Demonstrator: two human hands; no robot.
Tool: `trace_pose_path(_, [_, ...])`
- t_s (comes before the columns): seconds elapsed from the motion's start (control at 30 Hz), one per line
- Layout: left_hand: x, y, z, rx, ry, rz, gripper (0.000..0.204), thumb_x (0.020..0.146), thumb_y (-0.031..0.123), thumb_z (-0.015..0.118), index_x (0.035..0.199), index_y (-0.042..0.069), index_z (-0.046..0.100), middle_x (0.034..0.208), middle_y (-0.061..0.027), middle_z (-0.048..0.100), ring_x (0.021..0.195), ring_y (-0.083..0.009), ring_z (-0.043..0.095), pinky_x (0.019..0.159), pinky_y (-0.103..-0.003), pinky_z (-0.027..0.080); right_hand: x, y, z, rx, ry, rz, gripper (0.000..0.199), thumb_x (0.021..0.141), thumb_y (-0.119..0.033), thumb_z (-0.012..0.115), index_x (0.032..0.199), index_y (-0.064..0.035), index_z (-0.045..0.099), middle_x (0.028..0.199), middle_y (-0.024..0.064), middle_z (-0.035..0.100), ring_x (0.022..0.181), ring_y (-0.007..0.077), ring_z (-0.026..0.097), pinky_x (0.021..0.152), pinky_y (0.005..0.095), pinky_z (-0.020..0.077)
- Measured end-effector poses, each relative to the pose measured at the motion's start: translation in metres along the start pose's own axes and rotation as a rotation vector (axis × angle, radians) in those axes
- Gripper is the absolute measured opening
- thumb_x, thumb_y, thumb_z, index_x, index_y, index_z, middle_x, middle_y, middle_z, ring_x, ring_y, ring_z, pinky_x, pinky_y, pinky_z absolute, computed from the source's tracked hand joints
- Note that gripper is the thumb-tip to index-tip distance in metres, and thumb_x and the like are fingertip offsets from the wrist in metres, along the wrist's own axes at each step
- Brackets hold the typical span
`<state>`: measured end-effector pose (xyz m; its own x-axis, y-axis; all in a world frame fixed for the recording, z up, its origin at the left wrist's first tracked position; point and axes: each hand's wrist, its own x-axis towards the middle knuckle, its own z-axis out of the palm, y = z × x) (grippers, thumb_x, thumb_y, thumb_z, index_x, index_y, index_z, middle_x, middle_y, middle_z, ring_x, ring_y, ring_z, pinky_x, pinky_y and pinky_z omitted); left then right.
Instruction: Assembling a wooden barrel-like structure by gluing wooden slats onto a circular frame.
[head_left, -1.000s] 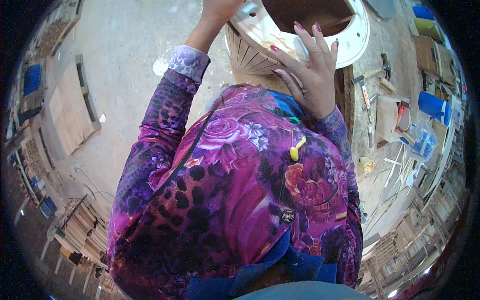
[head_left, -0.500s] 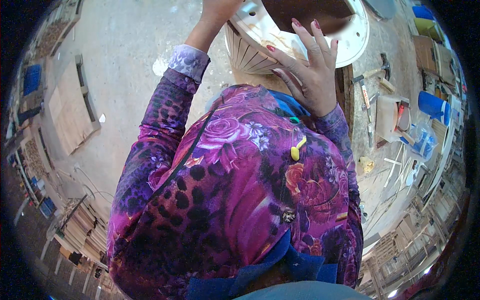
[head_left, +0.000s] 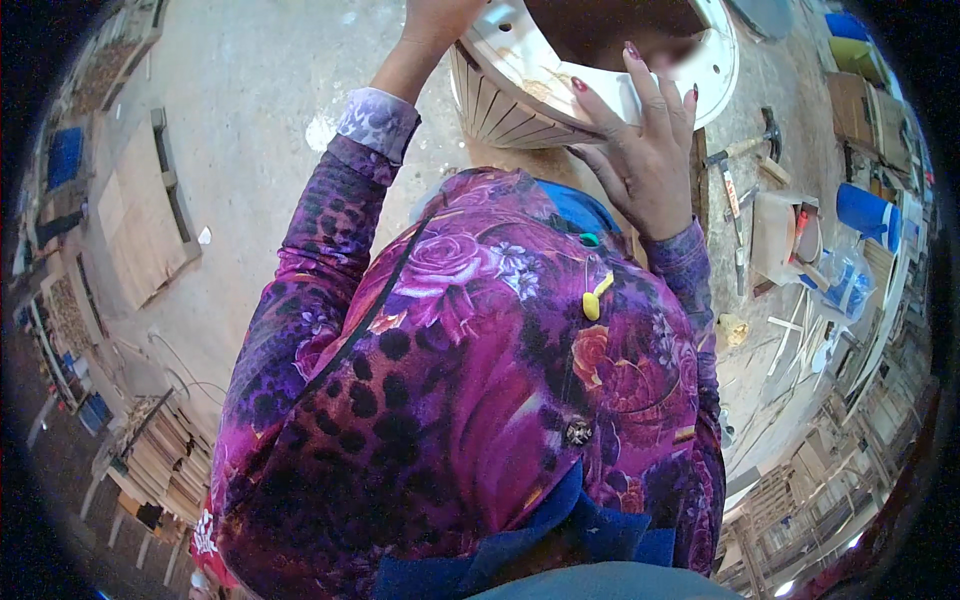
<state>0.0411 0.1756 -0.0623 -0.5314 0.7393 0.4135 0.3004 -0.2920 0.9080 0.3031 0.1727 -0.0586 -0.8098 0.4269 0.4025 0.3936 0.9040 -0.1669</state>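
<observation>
A white ring-shaped wooden piece [head_left: 537, 75] with small holes in its rim and a wide brown opening is tilted in front of me at the top. Its outer side shows thin slats [head_left: 490, 110] running down from the rim. My left hand [head_left: 447, 16] is at the rim's left edge, its fingers cut off by the top of the picture. My right hand [head_left: 650, 150] lies at the near right part of the rim with fingers stretched and apart, the fingertips over the rim and the edge of the opening. The thumb is partly hidden below the rim.
To the right on the floor are hammers [head_left: 745, 150], a clear plastic container [head_left: 785, 235] holding a red-handled tool, a blue-wrapped roll [head_left: 868, 215] and white strips [head_left: 785, 340]. Wooden panels [head_left: 140, 215] lie at left; stacked boards [head_left: 165, 460] stand lower left.
My right hand has shifted slightly right and down along the rim, its fingers less spread. The left hand stays put. A red and white patterned patch has appeared at the lower left.
</observation>
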Motion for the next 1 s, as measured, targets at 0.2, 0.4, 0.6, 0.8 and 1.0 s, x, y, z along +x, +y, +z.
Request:
trace_pose_path(0.2, [-0.001, 0.008, 0.004, 0.007, -0.032, -0.065, 0.045, 0.084, 0.019, 0.075, 0.122, 0.001, 0.060, 0.106, -0.0083, 0.068, 0.091, -0.0127, 0.063, 0.077, -0.026, 0.050, 0.024, -0.019, 0.001, 0.004, -0.045, 0.026, 0.059, 0.082, -0.050, 0.066, 0.137, -0.0353, 0.053, 0.157, 0.0098, 0.027, 0.144, 0.0367, 0.022, 0.110, 0.0674, 0.0150])
trace_pose_path(0.4, [-0.001, 0.005, 0.004, -0.048, -0.007, -0.023, 0.044, 0.084, 0.017, 0.074, 0.122, 0.002, 0.059, 0.106, -0.0075, 0.068, 0.091, -0.0117, 0.062, 0.076, -0.025, 0.050, 0.024, -0.014, -0.004, -0.087, -0.147, -0.105, 0.059, 0.081, -0.051, 0.065, 0.137, -0.0387, 0.052, 0.157, 0.0094, 0.027, 0.144, 0.0366, 0.022, 0.110, 0.0674, 0.0148])
trace_pose_path(0.6, [-0.001, 0.007, 0.001, -0.028, -0.008, -0.007, 0.043, 0.084, 0.016, 0.074, 0.122, 0.002, 0.059, 0.107, -0.0077, 0.068, 0.094, -0.0120, 0.063, 0.080, -0.026, 0.049, 0.007, -0.009, -0.007, 0.007, -0.075, -0.009, 0.066, 0.077, -0.055, 0.068, 0.139, -0.0444, 0.048, 0.155, 0.0104, 0.029, 0.143, 0.0373, 0.024, 0.106, 0.0721, 0.0177])
trace_pose_path(0.8, [0.000, -0.001, 0.003, -0.071, -0.027, -0.011, 0.042, 0.084, 0.015, 0.073, 0.123, 0.002, 0.059, 0.108, -0.0072, 0.068, 0.095, -0.0123, 0.062, 0.081, -0.026, 0.049, 0.022, -0.013, 0.000, -0.119, -0.131, -0.015, 0.066, 0.079, -0.060, 0.061, 0.141, -0.0451, 0.044, 0.157, 0.0086, 0.026, 0.144, 0.0362, 0.022, 0.109, 0.0697, 0.0153])
trace_pose_path(1.0, [0.000, 0.003, 0.006, -0.072, -0.027, -0.018, 0.044, 0.084, 0.014, 0.074, 0.124, 0.002, 0.058, 0.109, -0.0066, 0.067, 0.096, -0.0122, 0.062, 0.082, -0.026, 0.049, 0.039, 0.013, 0.055, 0.277, 0.503, -0.323, 0.068, 0.079, -0.053, 0.067, 0.137, -0.0219, 0.053, 0.153, 0.0207, 0.027, 0.143, 0.0426, 0.020, 0.110, 0.0680, 0.0147])
